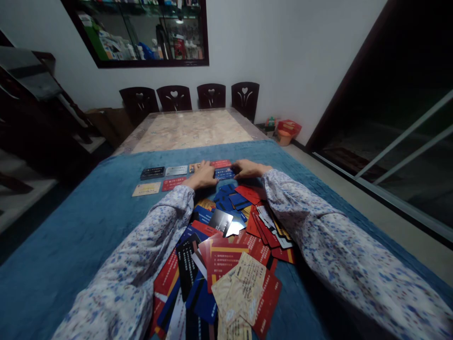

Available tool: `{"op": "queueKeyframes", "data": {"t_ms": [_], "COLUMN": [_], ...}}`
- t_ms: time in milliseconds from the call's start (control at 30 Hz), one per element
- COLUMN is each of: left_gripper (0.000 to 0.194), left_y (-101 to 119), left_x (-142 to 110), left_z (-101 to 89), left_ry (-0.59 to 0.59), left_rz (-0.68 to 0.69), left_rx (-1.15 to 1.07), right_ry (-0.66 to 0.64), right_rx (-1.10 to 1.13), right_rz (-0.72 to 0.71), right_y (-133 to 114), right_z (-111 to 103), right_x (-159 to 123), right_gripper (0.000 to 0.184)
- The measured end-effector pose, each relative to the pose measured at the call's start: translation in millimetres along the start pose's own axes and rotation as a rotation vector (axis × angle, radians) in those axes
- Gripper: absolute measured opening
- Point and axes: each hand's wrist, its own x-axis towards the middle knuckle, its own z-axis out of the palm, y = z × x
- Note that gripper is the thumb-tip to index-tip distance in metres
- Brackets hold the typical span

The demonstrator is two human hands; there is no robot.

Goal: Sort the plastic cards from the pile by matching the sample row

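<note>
Cards (226, 259) lie on a blue cloth (71, 226), some set out in two short rows on its far half, many more heaped loosely nearer the person. From the left, a cream card (146, 189) marks the end of the front row, with a black card (152, 173) just behind it in the back row. Next come a red card (173, 183) in front and a silver card (176, 170) behind, then an orange card (193, 168) partly covered by the left hand. That left hand (202, 175) is palm down, fingers curved, its thumb at the left edge of a blue card (224, 174); whether it pinches anything I cannot tell. Directly behind the blue card lies another red one. Below, between the two flowered sleeves, the heap spreads with cards overlapping at all angles: dark, blue and red ones to its left, pale patterned ones at the near middle, mostly red ones fanned along its right. The right hand (249, 168) is at the blue card's right edge, fingers bent towards it; its grip cannot be made out either. Farther right, a sliding door (389, 137) stands beyond the cloth.
</note>
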Motion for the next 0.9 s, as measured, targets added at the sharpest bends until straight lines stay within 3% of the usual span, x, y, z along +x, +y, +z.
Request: {"op": "queueKeyframes", "data": {"t_ms": [367,567,767,900], "left_gripper": [0.035,0.033,0.039,0.04], "left_y": [1,2,6,12], "left_x": [-7,-11,-17,-20], "left_z": [7.9,8.3,3.2,1.1], "left_ry": [0.101,0.137,0.155,0.164], "left_rz": [0.084,0.103,0.131,0.16], "left_rx": [0.028,0.023,0.0,0.02], "right_ry": [0.033,0.057,0.116,0.153], "right_rx": [0.014,0.035,0.014,0.007], "right_rz": [0.009,0.031,0.025,0.024], "right_y": [-1,-4,-7,-10], "right_z": [0,-1,-4,-8], "right_x": [-4,-11,-23,-37], "right_gripper": [0.042,0.054,0.06,0.055]}}
